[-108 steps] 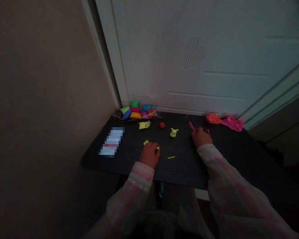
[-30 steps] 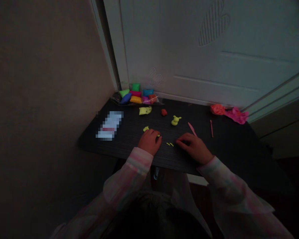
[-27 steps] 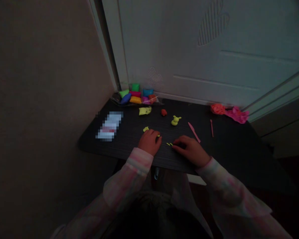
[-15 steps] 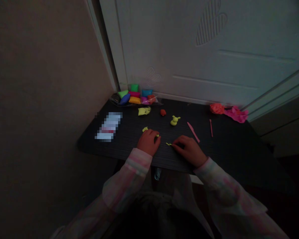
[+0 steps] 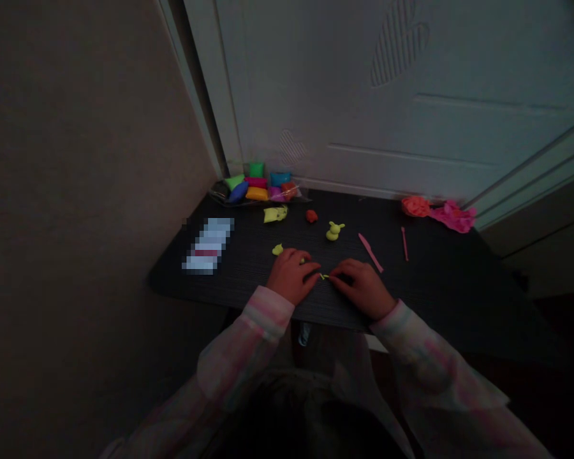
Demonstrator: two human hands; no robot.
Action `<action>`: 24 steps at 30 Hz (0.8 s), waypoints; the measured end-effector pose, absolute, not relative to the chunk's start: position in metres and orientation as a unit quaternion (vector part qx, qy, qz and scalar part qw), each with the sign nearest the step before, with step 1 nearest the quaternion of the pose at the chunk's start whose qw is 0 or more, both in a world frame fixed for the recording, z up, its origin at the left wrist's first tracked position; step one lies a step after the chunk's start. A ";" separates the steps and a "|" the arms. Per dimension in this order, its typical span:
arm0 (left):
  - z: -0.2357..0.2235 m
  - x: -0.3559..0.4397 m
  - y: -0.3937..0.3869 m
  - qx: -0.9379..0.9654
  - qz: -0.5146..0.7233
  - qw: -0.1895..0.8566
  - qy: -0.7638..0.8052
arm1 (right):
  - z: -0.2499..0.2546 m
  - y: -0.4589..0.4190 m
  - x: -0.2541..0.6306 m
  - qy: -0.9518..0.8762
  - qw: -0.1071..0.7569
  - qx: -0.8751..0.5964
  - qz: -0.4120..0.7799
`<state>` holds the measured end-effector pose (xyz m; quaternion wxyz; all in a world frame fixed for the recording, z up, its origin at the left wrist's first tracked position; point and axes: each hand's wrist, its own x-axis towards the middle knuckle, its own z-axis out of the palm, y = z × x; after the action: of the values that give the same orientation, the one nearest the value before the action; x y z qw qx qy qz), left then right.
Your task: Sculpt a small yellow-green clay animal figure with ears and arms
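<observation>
My right hand (image 5: 362, 288) is closed in a pinch, thumb and forefinger on the end of a thin yellow clay strip (image 5: 326, 276). A second short yellow strip (image 5: 322, 276) lies on the table against it, close to my left hand's fingertips. My left hand (image 5: 293, 275) rests palm down, thumb and forefinger apart and pointing at the strips. A small yellow clay bit (image 5: 302, 261) shows between its fingers; whether it is gripped I cannot tell. Another yellow clay piece (image 5: 278, 250) lies just beyond that hand. Farther back stands a yellow clay figure (image 5: 333, 231) with two long ears.
On the dark table (image 5: 440, 299) lie a pink plastic knife (image 5: 370, 252) and a thin pink stick tool (image 5: 404, 244). A red clay lump (image 5: 311, 217), an opened yellow packet (image 5: 274, 214), a bag of coloured clay packets (image 5: 257, 193), crumpled pink things (image 5: 452, 217) and a pixelated rectangle (image 5: 209, 245) surround them.
The pink knife was let go and the single yellow strip became two pieces. My right hand moved left and pinched one; my left hand's thumb and forefinger have just stretched toward the strips.
</observation>
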<state>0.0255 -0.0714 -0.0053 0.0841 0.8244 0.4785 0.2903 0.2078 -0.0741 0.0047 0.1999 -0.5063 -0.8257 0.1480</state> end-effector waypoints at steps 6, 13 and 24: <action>-0.007 0.030 -0.073 0.833 0.261 0.080 0.480 | 0.004 -0.075 0.207 -0.825 0.209 -0.505 0.145; -0.006 0.030 -0.072 0.826 0.265 0.110 0.486 | 0.005 -0.074 0.207 -0.819 0.229 -0.505 0.151; -0.003 0.032 -0.069 0.789 0.316 0.156 0.503 | 0.006 -0.071 0.199 -0.789 0.280 -0.509 0.202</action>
<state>0.0319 -0.0690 -0.0035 0.1563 0.7886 0.5035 0.3164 0.1991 -0.0713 0.0062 0.2801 -0.5086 -0.7887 0.2021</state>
